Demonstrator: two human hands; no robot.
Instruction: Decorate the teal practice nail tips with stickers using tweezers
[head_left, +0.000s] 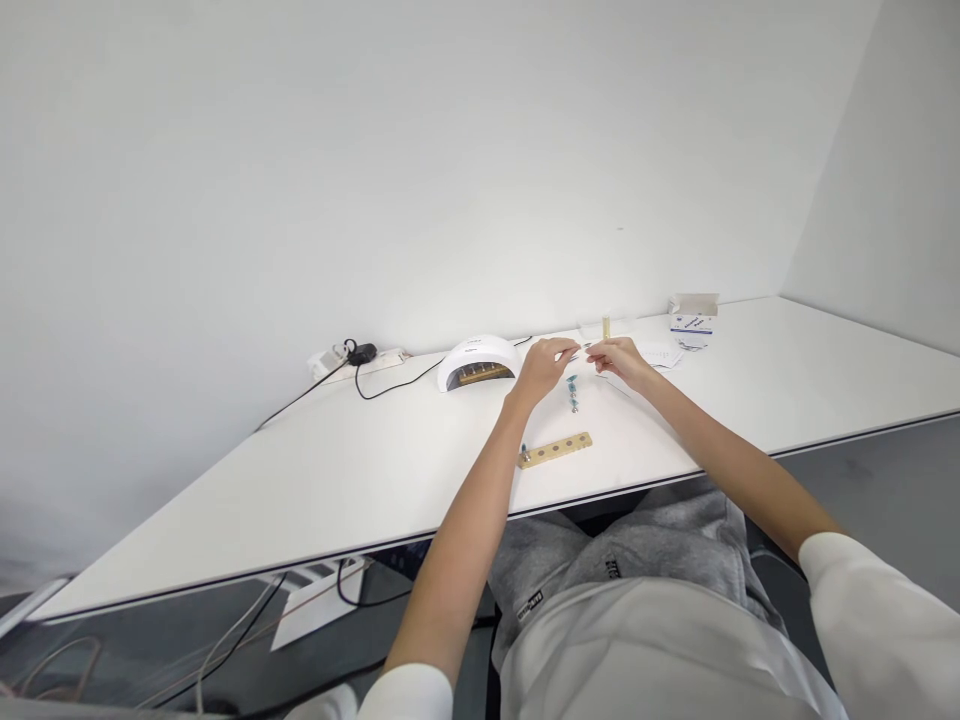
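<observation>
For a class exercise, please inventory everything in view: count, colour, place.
Plain walls: 2, white, behind and right
Flat tabletop: 1, white, centre
Domed plastic device: 1, white, back middle
Long wooden bars: 2, tan, inside device and near front edge
Small pieces: several, teal, behind and on front bar
Upright cylinder: 1, pale yellow, right of device
Printed box: 1, white-blue, back right
Paper sheets: count unclear, white, near box
Long power strip: 1, white, back left
Small adapter: 1, black, at power strip
Thin cables: several, mostly black, left
Flat panel: 1, white, below tabletop
Trousers: 1, grey, bottom
Shirt: 1, white, bottom
Left grip, right grip: 2, bare, above tabletop
</observation>
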